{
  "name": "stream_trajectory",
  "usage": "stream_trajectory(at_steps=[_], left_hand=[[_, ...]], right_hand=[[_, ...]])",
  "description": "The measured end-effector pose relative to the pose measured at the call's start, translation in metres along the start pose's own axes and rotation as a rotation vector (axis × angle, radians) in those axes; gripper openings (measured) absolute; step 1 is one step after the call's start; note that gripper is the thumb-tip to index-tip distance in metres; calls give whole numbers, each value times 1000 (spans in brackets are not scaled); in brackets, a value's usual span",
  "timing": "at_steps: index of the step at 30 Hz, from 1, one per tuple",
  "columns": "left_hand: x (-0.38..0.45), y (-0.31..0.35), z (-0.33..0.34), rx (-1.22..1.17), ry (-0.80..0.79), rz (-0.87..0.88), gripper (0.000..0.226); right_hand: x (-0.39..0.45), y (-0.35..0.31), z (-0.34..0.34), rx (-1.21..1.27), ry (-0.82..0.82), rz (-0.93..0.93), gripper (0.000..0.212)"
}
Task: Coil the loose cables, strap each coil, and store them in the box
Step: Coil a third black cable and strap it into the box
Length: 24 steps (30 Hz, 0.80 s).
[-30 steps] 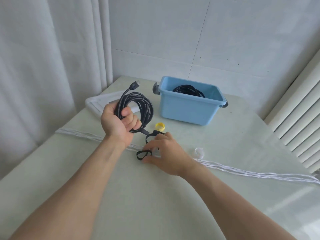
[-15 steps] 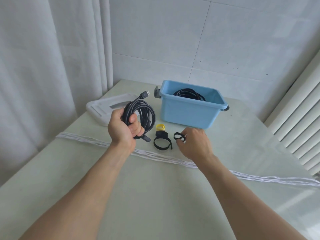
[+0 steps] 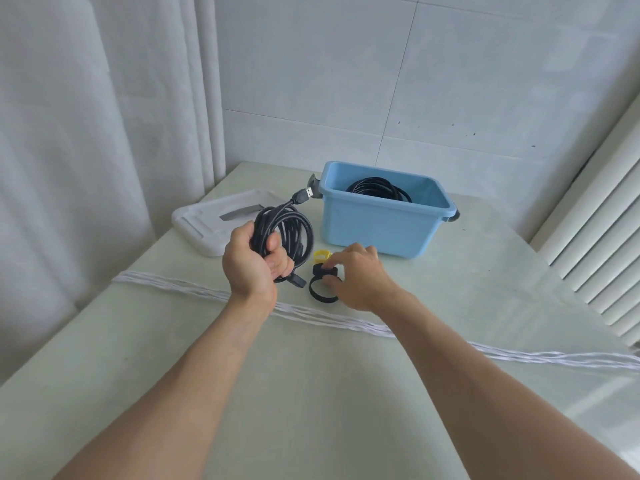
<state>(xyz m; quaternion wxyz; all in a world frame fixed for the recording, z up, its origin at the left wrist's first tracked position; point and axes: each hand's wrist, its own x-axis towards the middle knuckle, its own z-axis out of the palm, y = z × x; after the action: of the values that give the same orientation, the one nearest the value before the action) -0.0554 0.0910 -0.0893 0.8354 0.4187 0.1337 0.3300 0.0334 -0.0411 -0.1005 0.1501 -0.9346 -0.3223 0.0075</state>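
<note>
blue box [image 3: 377, 223]; black cable [image 3: 287, 226]; yellow strap [image 3: 321, 255]

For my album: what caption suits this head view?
Left hand grips a coiled black cable while the right hand pinches a black strap beside the blue box.

Both forearms are bare to the frame edge: no sleeves, watch, rings or gloves visible.

The right hand [image 3: 360, 282], which a second ago was near the white cord pinching a small black strap loop and then lifted it toward the box, has now come down onto the black straps [image 3: 323, 284] beside the yellow one, fingertips pinching them. The left hand [image 3: 254, 261] has raised the coil [image 3: 284, 230] slightly.
</note>
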Motion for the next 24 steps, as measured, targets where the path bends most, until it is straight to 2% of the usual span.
stream_trajectory(at_steps=[2,6,8,11,18,21,24], left_hand=[[1,0,0,-4,45,55,44],[2,-2,-2,-8,63,113,37],[0,-1,-2,-3,55,133,33],[-5,0,2,76,21,176,29],[-23,-8,19,302,-122,137,55],[-37,-13,30,322,-238,126,52],[-46,-19,36,357,-284,127,49]], right_hand=[[3,-3,5,49,55,-22,25],[-6,-2,-2,381,376,-74,13],[-16,2,-15,546,432,-29,15],[-32,10,-30,741,461,38,20],[-79,27,-35,797,319,117,41],[-87,32,-39,924,310,164,50],[-92,40,-36,1014,341,152,47]])
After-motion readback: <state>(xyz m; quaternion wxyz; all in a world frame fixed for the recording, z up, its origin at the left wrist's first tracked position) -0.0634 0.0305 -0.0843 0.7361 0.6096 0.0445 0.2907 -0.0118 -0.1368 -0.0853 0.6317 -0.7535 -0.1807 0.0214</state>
